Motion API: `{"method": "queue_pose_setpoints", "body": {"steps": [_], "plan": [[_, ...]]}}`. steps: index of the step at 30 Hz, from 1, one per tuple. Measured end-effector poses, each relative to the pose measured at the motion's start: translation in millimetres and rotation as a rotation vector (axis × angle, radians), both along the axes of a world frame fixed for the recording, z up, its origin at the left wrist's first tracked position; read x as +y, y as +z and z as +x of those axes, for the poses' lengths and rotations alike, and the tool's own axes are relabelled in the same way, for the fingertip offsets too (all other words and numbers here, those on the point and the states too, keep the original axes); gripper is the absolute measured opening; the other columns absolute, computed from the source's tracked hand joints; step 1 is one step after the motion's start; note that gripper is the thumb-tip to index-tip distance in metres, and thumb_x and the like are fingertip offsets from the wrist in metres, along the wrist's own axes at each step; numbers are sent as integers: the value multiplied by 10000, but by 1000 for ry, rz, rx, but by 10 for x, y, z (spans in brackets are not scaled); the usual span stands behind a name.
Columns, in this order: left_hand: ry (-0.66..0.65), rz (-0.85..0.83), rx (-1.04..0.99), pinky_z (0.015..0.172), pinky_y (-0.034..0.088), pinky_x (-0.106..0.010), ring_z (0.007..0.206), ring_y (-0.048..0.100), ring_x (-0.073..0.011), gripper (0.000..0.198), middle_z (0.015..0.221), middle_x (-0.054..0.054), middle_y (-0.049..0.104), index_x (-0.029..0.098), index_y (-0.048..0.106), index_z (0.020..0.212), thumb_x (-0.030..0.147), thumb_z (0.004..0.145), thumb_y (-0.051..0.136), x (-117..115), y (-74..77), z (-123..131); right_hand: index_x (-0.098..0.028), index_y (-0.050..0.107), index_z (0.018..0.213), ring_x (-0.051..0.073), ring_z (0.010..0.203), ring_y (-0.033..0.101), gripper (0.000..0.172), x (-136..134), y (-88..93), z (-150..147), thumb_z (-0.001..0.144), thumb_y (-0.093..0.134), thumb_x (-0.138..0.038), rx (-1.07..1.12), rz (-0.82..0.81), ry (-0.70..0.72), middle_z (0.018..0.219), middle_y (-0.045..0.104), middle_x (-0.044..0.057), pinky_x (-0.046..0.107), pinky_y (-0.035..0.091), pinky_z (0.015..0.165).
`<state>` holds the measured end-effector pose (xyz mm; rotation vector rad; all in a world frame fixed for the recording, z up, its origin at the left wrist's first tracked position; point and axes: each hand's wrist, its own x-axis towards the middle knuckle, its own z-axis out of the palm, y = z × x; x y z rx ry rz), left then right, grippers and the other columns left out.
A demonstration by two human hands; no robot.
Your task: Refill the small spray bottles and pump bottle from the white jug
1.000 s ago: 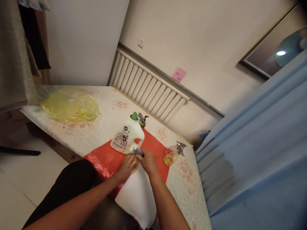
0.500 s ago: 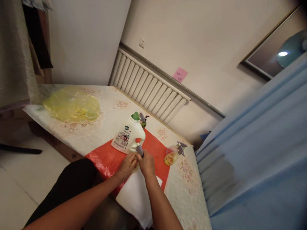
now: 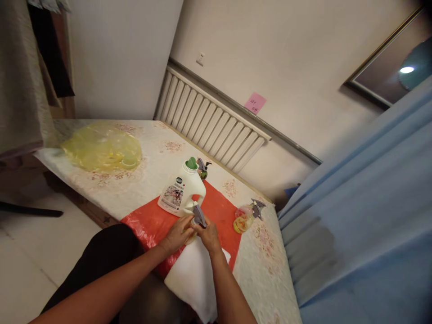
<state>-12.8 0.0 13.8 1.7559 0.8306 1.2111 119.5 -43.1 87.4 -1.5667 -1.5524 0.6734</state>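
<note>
My left hand (image 3: pixel 177 234) is wrapped round a small clear spray bottle, mostly hidden by the fingers. My right hand (image 3: pixel 209 235) pinches that bottle's grey trigger head (image 3: pixel 199 215) just above it. Both hands rest over a red plastic sheet (image 3: pixel 148 222) and a white cloth (image 3: pixel 194 279) on the table. A white detergent jug (image 3: pixel 182 192) with a green cap stands just behind the hands.
A second spray bottle (image 3: pixel 245 218) with yellow liquid lies to the right on the floral tablecloth (image 3: pixel 162 155). A small dark pump bottle (image 3: pixel 203 168) stands behind the jug. A yellow plastic bag (image 3: pixel 101 147) sits far left. Radiator (image 3: pixel 212 126) behind, blue curtain (image 3: pixel 364 216) right.
The grey trigger head has turned from lying sideways to standing more upright. My right hand has shifted slightly towards the bottle's top. The left hand keeps its hold.
</note>
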Motion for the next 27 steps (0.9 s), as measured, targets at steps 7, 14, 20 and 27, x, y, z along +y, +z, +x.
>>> {"method": "queue_pose_setpoints", "body": {"steps": [7,14,20,27], "plan": [[13,24,-24,1080,387,-439,1233,514,-257,541,1307,-108,589,176,527,1298,167,758,486,-48,-23,26,-174,680,840,139,638,506,193,2,-79,-57,696,627,-293,36,53,-127,697,599,-36,234,414,615],[21,53,-26,1084,393,-417,1231,523,-236,541,1316,-107,590,173,527,1311,135,774,468,-53,-46,28,-190,600,746,140,601,504,125,-32,-151,-249,669,646,-277,40,98,-324,637,565,-52,232,404,593],[21,65,-17,1082,396,-422,1215,539,-240,456,1280,-110,616,182,557,1286,195,839,471,-44,-49,17,-211,551,762,143,525,445,178,-28,-210,-402,670,679,-294,43,95,-498,561,489,-70,241,365,526],[20,64,-2,1055,415,-427,1184,551,-250,449,1258,-116,618,178,545,1285,247,845,485,-53,-11,12,-194,653,881,136,603,491,226,-83,-122,-253,664,676,-251,59,77,-267,672,582,-47,227,412,594]]}}
